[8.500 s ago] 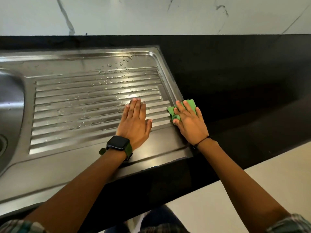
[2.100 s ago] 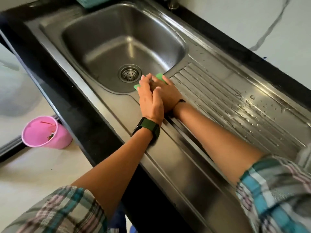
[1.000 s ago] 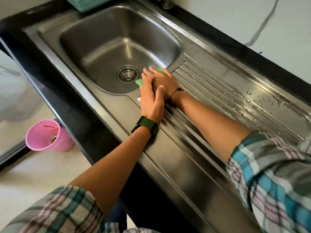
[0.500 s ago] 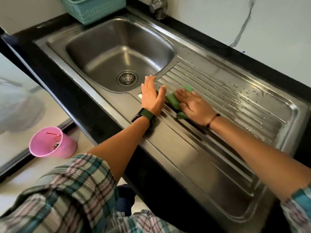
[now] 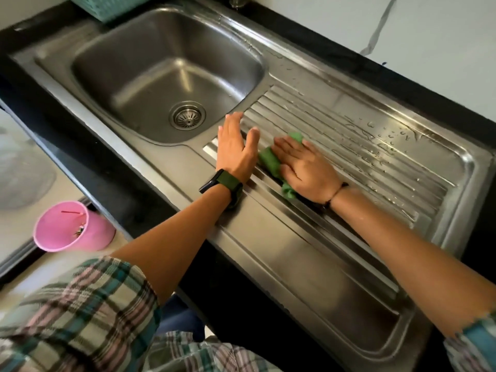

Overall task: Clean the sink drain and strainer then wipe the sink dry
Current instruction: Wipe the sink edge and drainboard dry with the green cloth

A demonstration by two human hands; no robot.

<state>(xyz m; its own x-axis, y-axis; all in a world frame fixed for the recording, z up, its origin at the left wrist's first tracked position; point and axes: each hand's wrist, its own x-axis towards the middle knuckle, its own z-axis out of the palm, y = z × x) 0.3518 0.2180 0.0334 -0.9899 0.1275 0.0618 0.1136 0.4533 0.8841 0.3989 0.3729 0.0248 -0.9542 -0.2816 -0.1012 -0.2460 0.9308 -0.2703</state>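
Observation:
The steel sink basin lies at upper left with the round strainer in its drain. To its right runs the ribbed drainboard, with water drops on its far part. My right hand presses flat on a crumpled green cloth at the near left end of the ribs. My left hand rests flat and empty on the steel just left of the cloth, fingers together, a dark watch on the wrist.
A teal basket stands at the basin's far left corner and the tap base at the back. Black counter surrounds the sink below a white wall. A pink bucket sits on the floor at left.
My right hand has slid the cloth from the basin's edge rightward onto the ribs, out from under my left hand. The left hand stays by the basin corner.

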